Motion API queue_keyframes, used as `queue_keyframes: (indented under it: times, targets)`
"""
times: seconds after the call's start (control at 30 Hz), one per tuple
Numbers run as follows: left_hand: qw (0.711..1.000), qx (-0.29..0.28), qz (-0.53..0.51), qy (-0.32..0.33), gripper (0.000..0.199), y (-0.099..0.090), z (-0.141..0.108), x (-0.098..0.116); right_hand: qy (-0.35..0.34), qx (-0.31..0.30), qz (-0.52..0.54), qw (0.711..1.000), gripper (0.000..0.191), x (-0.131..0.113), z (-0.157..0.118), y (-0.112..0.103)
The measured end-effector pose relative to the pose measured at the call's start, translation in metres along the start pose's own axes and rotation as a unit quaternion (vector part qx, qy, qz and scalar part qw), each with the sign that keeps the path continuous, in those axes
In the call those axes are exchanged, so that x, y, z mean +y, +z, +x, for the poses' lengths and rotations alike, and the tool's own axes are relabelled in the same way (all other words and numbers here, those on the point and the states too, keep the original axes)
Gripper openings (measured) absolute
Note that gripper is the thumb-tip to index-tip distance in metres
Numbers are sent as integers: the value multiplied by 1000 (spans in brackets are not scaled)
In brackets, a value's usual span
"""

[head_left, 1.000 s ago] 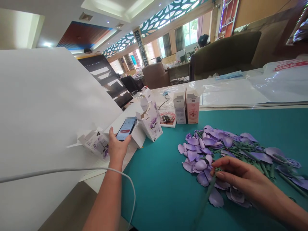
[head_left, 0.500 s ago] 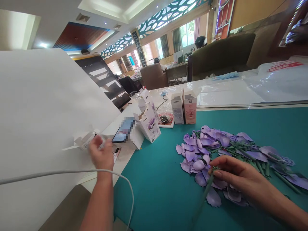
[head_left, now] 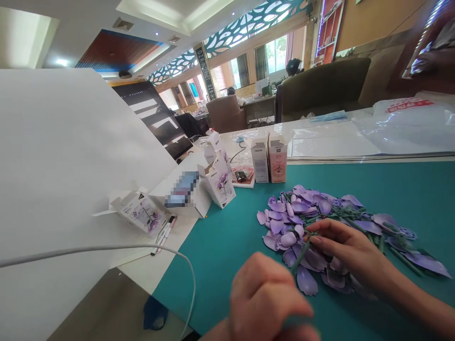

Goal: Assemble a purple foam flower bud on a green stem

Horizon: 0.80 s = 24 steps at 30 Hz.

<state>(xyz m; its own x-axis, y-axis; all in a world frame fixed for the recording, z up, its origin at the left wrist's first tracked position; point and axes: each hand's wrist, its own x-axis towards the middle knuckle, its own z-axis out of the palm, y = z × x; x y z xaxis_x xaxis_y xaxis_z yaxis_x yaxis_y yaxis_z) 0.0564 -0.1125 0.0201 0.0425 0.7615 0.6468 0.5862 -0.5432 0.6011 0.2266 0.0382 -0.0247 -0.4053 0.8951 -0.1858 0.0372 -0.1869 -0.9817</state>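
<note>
My right hand (head_left: 344, 246) pinches the top of a green artificial flower stem (head_left: 302, 258) between thumb and fingers, over the near side of a pile of purple plastic petals (head_left: 284, 222). The stem slants down to the left, and its lower end is hidden behind my left hand (head_left: 268, 300). That hand is close to the camera and a little blurred, its fingers curled closed; what is inside them, if anything, cannot be made out. More green stem pieces (head_left: 378, 241) lie among the petals at the pile's right side.
A green mat (head_left: 220, 246) covers the table. Behind it stand a flower-print box (head_left: 222, 187) and a pink box (head_left: 277, 163). At the left are a phone (head_left: 181, 189) on a white box, another flower-print box (head_left: 142, 213), markers (head_left: 165, 234) and a white cable (head_left: 106, 247).
My left hand has swung from the boxes at the left to the front of the mat, near the stem. My right hand keeps its pinch on the stem. The view has shifted slightly.
</note>
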Motion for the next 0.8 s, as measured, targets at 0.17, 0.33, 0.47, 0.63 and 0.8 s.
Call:
queue_keyframes:
  times: [0.17, 0.33, 0.47, 0.63, 0.8]
  targets:
    - [964, -22, -75, -252, 18, 42, 64, -47, -27, -5, 22, 999, 48, 0, 3, -2]
    - [875, -157, -221, -402, 30, 63, 80, -91, -71, -21, 60, 995, 44, 0, 11, -8]
    - [826, -228, -292, -425, 39, 71, 81, -91, -89, -25, 92, 991, 38, 3, 19, -14]
    - [797, -214, -353, -441, 31, 73, 85, -81, -128, -10, 79, 989, 27, 6, 25, -16]
    - [805, -207, -341, -438, 30, 76, 92, -82, -184, 12, 40, 982, 20, 11, 27, -13]
